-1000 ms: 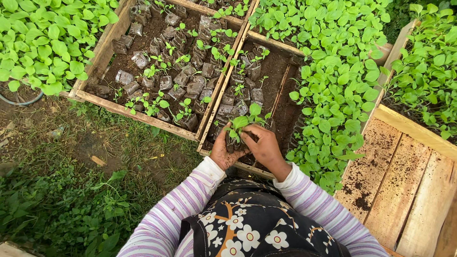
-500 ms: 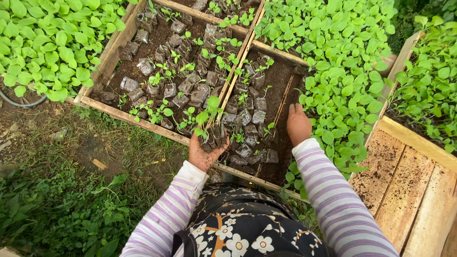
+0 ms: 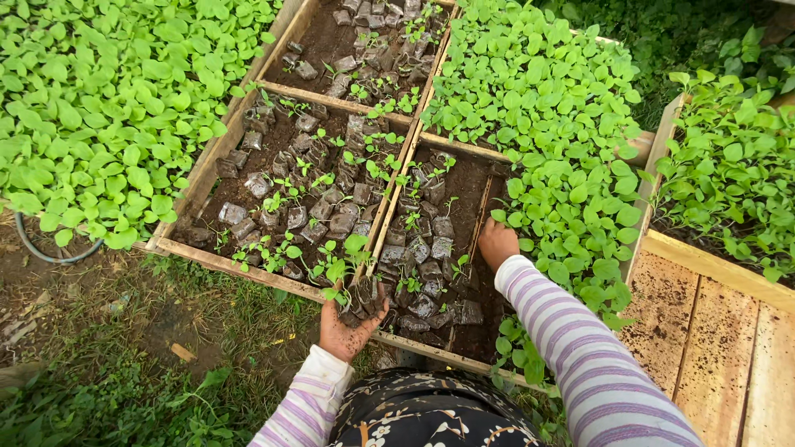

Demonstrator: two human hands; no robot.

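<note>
Far left, just a dense bed of green seedlings [image 3: 108, 108]; next over, a wooden-framed crate [image 3: 240, 266] of dark soil with small plastic seedling bags [image 3: 286, 217]. Left hand [image 3: 348, 331] now alone at the near edge of the crate, fingers curled up around a soil bag with a leafy seedling [image 3: 358, 285], clamped on it. A second ago both hands together on that bag; since then right hand [image 3: 497, 242] gone off right and farther, resting on soil by the leafy bed [image 3: 555, 149]; fingers tucked, can't tell if apart or together. So bag held one-handed, other hand free. Bare planks [image 3: 712, 348] far right.
</note>
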